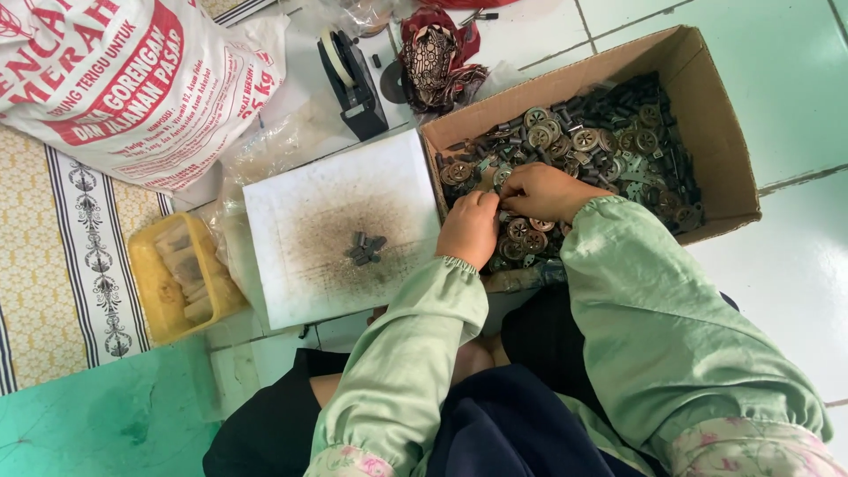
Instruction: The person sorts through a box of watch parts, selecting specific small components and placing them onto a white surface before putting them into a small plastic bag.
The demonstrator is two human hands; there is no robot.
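Both our hands dig into the parts (609,141) in the box (720,132); our left hand (470,226) and right hand (543,191) curl over them, but we cannot tell what the fingers grasp. Beside lies a white board (300,221).

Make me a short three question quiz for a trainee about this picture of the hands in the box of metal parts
1. True or false: both hands are inside the cardboard box.
2. What lies in the middle of the white board? A) a small pile of dark metal parts B) a pair of scissors C) a roll of string
3. What stands just beyond the far edge of the board?

Key
1. True: the left hand and right hand are side by side among the metal parts.
2. A: the small pile.
3. A black tape dispenser.
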